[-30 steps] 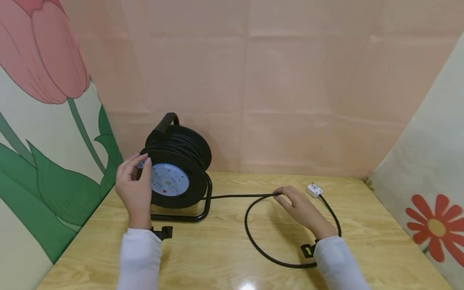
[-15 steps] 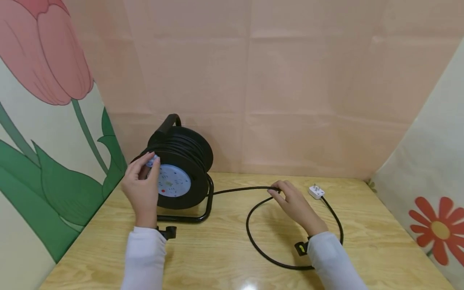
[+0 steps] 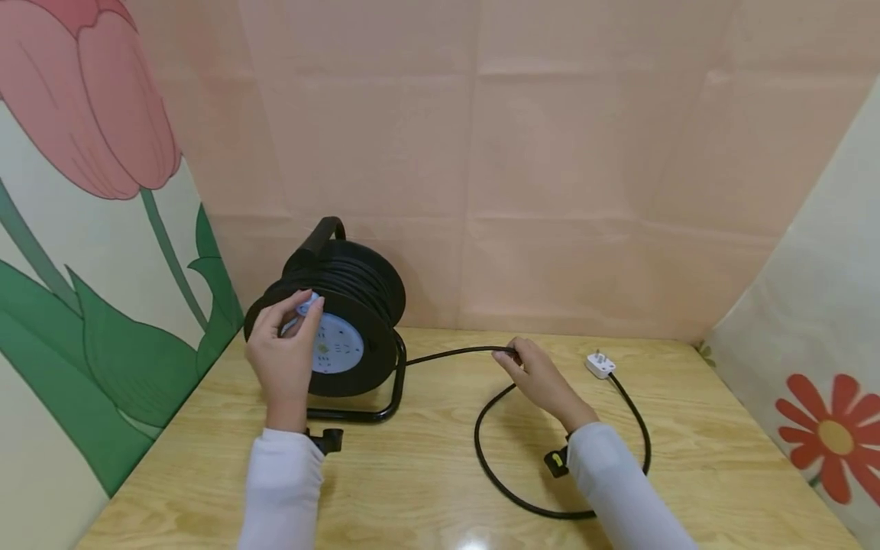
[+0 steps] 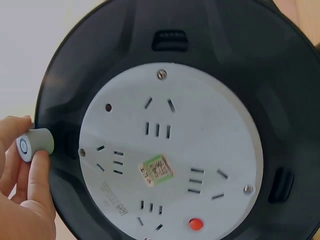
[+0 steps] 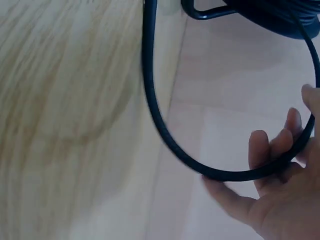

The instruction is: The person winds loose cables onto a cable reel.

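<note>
At the left of the head view, a black cable reel (image 3: 374, 347) stands upright on its tube frame. My left hand (image 3: 282, 355) pinches the small pale knob (image 4: 41, 142) on the rim of its face, between thumb and fingers. The left wrist view shows the pale socket panel (image 4: 215, 120) with a red button (image 4: 196, 224). From the reel a black cable (image 3: 440, 355) runs rightward into my right hand (image 3: 546, 382), whose fingers curl round it. Past that hand the cable drops in a loose loop and ends in a white plug (image 3: 600, 366), prongs up.
The wood-grain table (image 3: 419, 466) bears everything. A pinkish sheet (image 3: 550, 191) hangs behind it. Flower-printed sheets close in the left and right sides. The reel's black handle (image 3: 323, 237) rises above the drum, near the back sheet.
My left hand has moved right with the knob, and the reel's face has turned clockwise. My right hand has shifted left and nearer the reel, still holding the cable. The plug stays lying on the table.
</note>
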Motion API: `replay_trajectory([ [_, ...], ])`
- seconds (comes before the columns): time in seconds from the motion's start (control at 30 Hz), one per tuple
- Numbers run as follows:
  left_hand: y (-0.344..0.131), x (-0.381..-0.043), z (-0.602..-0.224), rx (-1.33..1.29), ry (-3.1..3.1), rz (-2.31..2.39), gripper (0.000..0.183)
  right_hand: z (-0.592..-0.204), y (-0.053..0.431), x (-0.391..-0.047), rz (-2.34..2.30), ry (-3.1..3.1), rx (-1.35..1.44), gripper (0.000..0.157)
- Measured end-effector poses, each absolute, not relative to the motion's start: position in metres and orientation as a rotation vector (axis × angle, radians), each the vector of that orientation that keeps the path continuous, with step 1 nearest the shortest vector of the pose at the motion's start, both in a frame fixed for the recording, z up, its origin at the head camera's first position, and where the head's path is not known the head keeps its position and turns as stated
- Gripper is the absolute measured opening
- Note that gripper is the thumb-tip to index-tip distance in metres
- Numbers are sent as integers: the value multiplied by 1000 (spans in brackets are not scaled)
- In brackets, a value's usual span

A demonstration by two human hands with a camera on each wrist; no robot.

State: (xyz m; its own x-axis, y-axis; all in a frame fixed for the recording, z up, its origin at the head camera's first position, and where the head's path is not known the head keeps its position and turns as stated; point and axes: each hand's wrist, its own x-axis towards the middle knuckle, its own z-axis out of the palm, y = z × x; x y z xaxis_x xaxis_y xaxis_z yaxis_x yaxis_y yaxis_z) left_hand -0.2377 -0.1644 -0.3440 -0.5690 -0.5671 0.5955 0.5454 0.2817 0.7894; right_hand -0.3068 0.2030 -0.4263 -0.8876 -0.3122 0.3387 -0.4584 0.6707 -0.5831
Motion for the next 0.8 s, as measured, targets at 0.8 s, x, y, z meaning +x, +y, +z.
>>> replay_trajectory([
  [0.8,-132,-216,-325,-163,-1641,-1421,18,-403,249,-307,1000,-3083,566,48],
])
